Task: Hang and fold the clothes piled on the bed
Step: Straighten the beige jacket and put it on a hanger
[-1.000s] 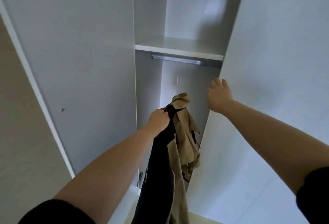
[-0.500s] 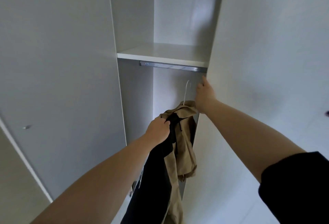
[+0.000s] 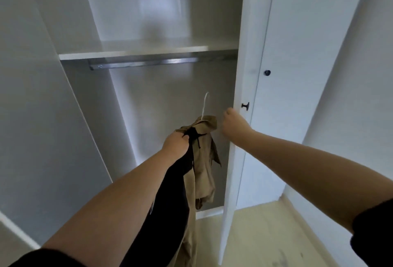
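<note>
White door [image 3: 236, 171] gripped by right hand [image 3: 232, 125]; left hand [image 3: 175, 144] clutches tan, black clothes [image 3: 204, 160] below metal rail [image 3: 144, 63].

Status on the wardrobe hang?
Left hand grips clothes; hook below rail, not hung. Right hand at door edge, grip unclear. Nothing between hook and rail.

Open room below the rail [image 3: 144, 63] (shelf [image 3: 131, 53] just above), door [image 3: 240, 75] edge crowding the right.
</note>
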Motion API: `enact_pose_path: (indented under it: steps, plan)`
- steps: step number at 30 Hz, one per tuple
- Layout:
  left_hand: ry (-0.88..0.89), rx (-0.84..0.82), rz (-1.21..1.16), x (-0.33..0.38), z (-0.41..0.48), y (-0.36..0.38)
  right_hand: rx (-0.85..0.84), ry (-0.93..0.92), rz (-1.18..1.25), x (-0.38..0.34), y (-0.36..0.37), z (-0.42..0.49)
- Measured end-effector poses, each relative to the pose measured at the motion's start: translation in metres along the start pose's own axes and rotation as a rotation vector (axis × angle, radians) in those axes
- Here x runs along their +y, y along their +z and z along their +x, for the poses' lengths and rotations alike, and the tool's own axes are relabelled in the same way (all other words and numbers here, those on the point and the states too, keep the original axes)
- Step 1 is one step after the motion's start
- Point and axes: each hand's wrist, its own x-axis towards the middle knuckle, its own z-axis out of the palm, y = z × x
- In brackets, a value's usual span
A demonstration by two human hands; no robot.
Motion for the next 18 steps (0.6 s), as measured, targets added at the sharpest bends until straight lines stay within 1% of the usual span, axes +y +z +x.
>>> enact_pose_path:
  steps: [6, 10, 12, 14, 15, 18]
  plan:
    - [-0.032, -0.085, -0.074, 0.005, -0.021, 0.039, -0.044, 0.028, -0.167, 0.021, 0.054, -0.075]
    - [-0.077, -0.106, -0.142, 0.002, -0.021, 0.052, -0.111, 0.15, -0.224, 0.032, 0.082, -0.104]
    - [-0.075, -0.106, -0.158, 0.004, -0.019, 0.054, -0.186, 0.192, -0.211, 0.033, 0.095, -0.107]
    - [-0.068, -0.102, -0.164, 0.006, -0.014, 0.054, -0.268, 0.174, -0.144, 0.029, 0.104, -0.101]
    - [-0.073, -0.103, -0.176, 0.007, -0.011, 0.053, -0.28, 0.162, -0.063, 0.027, 0.104, -0.096]
    - [-0.084, -0.099, -0.219, 0.012, 0.005, 0.048, -0.191, 0.204, 0.286, 0.017, 0.091, -0.07]
